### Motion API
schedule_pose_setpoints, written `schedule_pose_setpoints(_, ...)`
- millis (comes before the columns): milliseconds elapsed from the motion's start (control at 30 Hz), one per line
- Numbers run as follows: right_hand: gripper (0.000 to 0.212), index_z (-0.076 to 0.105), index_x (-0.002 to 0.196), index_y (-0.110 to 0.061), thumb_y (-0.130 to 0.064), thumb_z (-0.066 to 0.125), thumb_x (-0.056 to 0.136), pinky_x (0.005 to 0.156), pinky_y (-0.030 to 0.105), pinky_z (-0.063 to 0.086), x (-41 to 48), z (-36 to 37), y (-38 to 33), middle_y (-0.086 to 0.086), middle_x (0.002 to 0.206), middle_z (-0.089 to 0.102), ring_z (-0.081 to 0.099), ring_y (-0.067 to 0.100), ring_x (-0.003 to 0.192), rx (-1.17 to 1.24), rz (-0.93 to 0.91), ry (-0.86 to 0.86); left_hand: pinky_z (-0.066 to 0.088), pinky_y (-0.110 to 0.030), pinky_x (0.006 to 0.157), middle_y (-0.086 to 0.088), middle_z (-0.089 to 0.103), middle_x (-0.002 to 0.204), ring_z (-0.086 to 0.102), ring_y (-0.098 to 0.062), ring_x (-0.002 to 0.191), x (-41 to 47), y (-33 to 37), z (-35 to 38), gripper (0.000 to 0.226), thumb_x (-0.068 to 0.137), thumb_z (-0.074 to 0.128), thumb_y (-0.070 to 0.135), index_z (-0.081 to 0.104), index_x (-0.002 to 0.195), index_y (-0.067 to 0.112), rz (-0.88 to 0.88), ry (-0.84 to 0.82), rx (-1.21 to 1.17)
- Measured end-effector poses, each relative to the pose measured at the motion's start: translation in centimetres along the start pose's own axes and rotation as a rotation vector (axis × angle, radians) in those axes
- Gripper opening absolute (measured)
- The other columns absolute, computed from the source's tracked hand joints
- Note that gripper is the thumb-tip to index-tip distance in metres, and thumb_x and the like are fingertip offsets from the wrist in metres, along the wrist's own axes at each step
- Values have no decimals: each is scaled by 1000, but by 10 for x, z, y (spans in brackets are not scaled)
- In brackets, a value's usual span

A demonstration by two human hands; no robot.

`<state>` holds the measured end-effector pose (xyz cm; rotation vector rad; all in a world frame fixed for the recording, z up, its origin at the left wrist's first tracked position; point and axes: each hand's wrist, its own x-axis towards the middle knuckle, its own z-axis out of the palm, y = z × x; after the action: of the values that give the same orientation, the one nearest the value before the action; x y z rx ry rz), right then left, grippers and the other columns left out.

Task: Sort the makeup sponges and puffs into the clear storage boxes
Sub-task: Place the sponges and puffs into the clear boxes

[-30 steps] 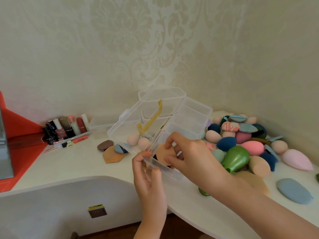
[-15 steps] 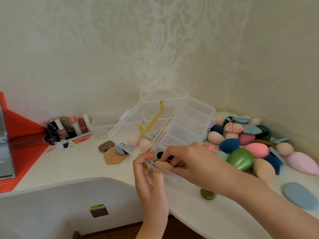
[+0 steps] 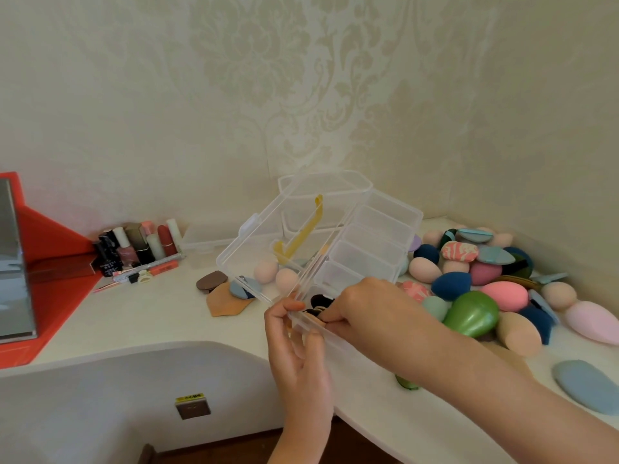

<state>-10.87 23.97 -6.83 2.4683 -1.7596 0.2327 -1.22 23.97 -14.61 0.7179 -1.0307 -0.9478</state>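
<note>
A person's left hand (image 3: 298, 356) pinches the near end wall of a clear storage box (image 3: 368, 256), thumb on the rim and fingers together outside. The right hand (image 3: 371, 313) has its fingers curled together on a beige puff (image 3: 316, 319) in the compartment just beyond the left thumb, beside dark puffs (image 3: 318, 301). Loose sponges (image 3: 475, 279) are piled beyond the right wrist.

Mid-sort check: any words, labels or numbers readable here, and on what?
Yellow sticker above the wall socket: dark characters, too blurred to read.
Black box among the cosmetics: white print, too small to read.
No other text visible.
</note>
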Motion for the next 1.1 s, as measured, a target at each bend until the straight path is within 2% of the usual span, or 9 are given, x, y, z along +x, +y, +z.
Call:
schedule_pose_setpoints(133,20,68,91,-20,-14,48,92,44,24,20,9,-3,-11,-1,60,36,41,22,61,-172,81,-67,42,-4,69,6,58,94,57,8,80,0,2,1,29,77,47,-5,51,98,15,-7,7,-41)
schedule_pose_setpoints(267,34,39,57,-17,-9,50,88,45,23,22,14,-10,-15,-2,57,32,28,14,48,-208,79,-96,42,-4,69,18,59,86,56,9,79,1,0,0,29,76,47,-3,51,98,16,-20,1,-35)
schedule_pose_setpoints(367,38,31,56,-19,-7,50,86,45,22,21,18,-8,-14,-1,58,30,24,13,49,-185,95,-64,42,-6,72,18,58,89,56,8,86,2,-3,-2,32,81,48,-8,51,98,19,-18,4,0)
schedule_pose_setpoints(467,27,42,63,-19,-8,52,86,44,22,20,21,1,-13,-2,58,30,27,15,49,-185,96,1,43,-7,77,15,58,92,56,3,92,3,-4,-2,34,84,47,-9,52,98,21,-30,18,5)
schedule_pose_setpoints(567,13,60,86,-20,-12,50,88,45,25,24,16,9,-12,-1,68,50,50,25,65,-137,80,55,44,-8,76,7,57,95,56,1,90,3,-2,-2,30,86,47,-9,51,99,18,-8,20,11)
schedule_pose_setpoints(667,8,54,94,-20,-17,55,87,44,25,22,7,19,-9,-1,75,63,58,24,66,-51,93,111,42,-5,71,21,57,85,55,7,81,1,0,2,26,84,46,-8,49,98,14,39,-21,22)
schedule_pose_setpoints(767,24,51,95,-21,-22,68,78,37,24,17,8,21,-9,-2,56,58,49,20,45,-47,55,231,42,-6,71,22,58,86,55,6,83,1,-1,2,24,81,45,-1,50,98,15,52,-7,9)
schedule_pose_setpoints(933,27,58,116,-20,-12,40,96,44,27,20,12,9,-15,-5,67,39,48,20,68,-159,-145,109,45,-11,74,8,57,95,56,3,89,6,-8,0,21,76,45,13,50,96,21,-8,72,-64)
schedule_pose_setpoints(1100,34,55,122,-10,-9,40,92,73,36,46,-1,12,-18,8,119,46,56,26,92,49,-200,140,46,-26,83,1,59,104,57,-10,100,8,-14,-2,21,80,47,14,54,94,28,-31,51,-110)
